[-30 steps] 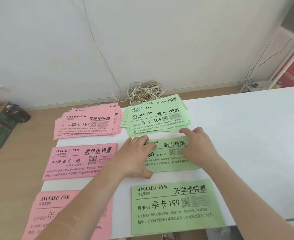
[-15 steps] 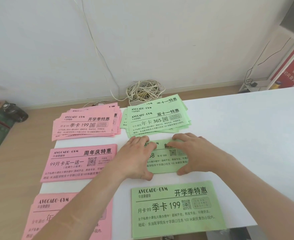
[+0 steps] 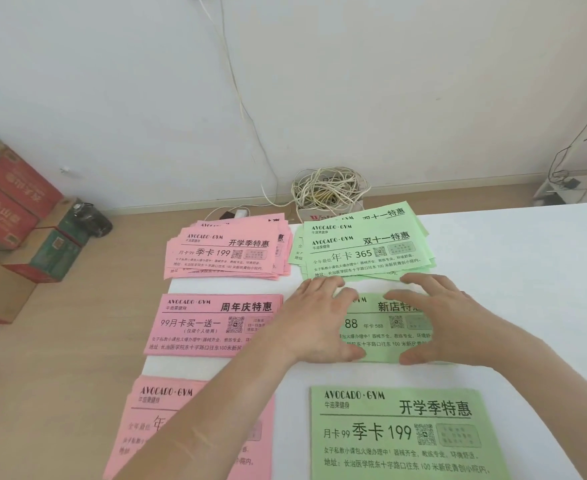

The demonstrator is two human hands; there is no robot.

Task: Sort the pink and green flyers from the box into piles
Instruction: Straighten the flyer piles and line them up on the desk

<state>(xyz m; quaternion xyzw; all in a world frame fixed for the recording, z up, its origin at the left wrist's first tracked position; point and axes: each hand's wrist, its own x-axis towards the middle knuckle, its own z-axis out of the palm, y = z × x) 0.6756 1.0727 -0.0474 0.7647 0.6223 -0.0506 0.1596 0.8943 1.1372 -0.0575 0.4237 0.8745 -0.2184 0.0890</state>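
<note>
A: Hands first. How many, and what are they doing?

B: Two. The left hand (image 3: 319, 323) has its fingers spread and lightly bent. It lies on the left end of the middle green flyer (image 3: 385, 336), thumb at the near edge. The right hand (image 3: 448, 320) has its fingers arched, tips down on the right end of the same flyer, thumb also at the near edge. Neither hand curls round the paper; both rest on top of it.

A: Is that flyer one sheet or several?

B: I cannot tell; only the top face shows, between the two hands.

A: How many green lots in all?

B: Three, in one column on the white table (image 3: 527, 289). The far green pile (image 3: 364, 252) is fanned, many sheets, and sits just beyond the fingertips. The middle flyer lies under the hands. The near green flyer (image 3: 403, 434) lies flat, apart from the hands.

A: And pink?

B: Three, in a column to the left. The far pink pile (image 3: 226, 254) is fanned, with too many sheets to count. The middle pink flyer (image 3: 209, 323) lies beside the left hand. The near pink flyer (image 3: 195, 410) is partly under the left forearm.

A: What is beyond the table?

B: One tangled coil of pale cable (image 3: 326, 188) by the wall. Cartons (image 3: 8, 209) sit on the wooden floor at far left, red, green and brown.
</note>
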